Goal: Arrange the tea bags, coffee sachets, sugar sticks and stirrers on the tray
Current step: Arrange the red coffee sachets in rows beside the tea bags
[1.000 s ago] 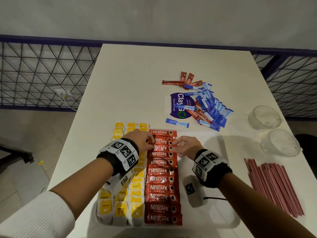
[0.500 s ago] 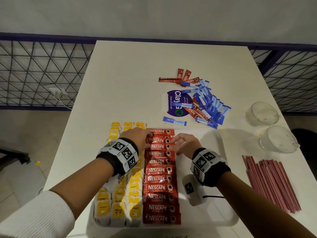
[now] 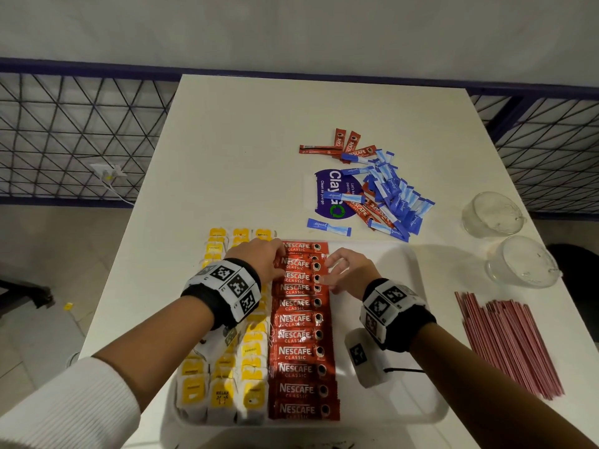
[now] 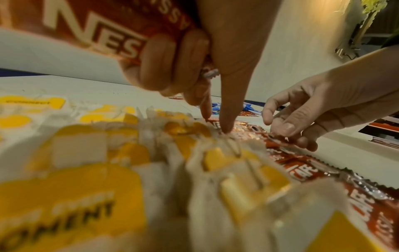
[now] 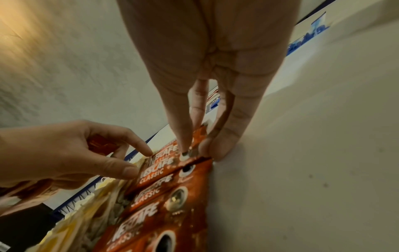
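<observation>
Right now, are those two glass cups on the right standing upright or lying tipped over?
Cannot tell for sure: the two glass cups appear only from above, as round clear outlines. They look empty.

In the head view, the left forearm and its wristband cover the middle of the yellow-tagged paper tea bags on the left of the white plastic tray; the near rim of the tray is cut by the bottom edge. The left hand hides its own fingertips there. In the left wrist view, the near tea bags are blurred, and the red foil coffee sachet pinned under the curled fingers runs off the top edge. The small print on the blue paper sugar sticks is unreadable.
</observation>
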A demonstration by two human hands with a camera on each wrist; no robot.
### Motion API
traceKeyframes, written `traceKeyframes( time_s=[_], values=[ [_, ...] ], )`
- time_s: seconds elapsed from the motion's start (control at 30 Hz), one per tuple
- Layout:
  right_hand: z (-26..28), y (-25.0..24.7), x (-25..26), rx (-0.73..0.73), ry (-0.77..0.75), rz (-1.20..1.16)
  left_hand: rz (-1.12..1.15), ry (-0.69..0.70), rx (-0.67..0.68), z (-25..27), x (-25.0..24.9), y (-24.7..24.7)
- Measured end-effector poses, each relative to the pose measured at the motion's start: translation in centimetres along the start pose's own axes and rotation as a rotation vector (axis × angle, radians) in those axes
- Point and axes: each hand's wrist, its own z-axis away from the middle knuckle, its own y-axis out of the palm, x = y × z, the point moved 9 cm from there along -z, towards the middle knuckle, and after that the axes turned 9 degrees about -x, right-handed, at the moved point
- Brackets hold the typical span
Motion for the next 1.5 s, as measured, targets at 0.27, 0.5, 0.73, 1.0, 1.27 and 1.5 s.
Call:
traceKeyframes(
  time_s=[0.27, 0.5, 0.73, 1.0, 1.27, 1.5],
  values=[
    [-0.6, -1.0, 0.5, -0.100, 0.035, 0.071, -0.012, -0.008, -0.001, 0.2, 0.1, -0.4],
    [-0.6, -0.9, 1.4, -0.106, 0.020, 0.111, -0.055, -0.019, 0.008, 0.3, 0.2, -0.4],
    [-0.6, -1.0, 2.3, -0.106, -0.028, 0.107, -0.049, -0.020, -0.003, 0.3, 0.3, -0.1],
    [-0.5, -1.6, 1.0, -0.096, -0.028, 0.145, -0.029, -0.019, -0.014, 0.2, 0.5, -0.1],
    [-0.7, -0.4, -0.9, -0.008, 0.005, 0.328, -0.046, -0.006, -0.016, 0.2, 0.2, -0.1],
    [-1.2, -0.7, -0.5, -0.062, -0.013, 0.333, -0.030, -0.015, -0.022, 0.2, 0.3, 0.1]
  ],
)
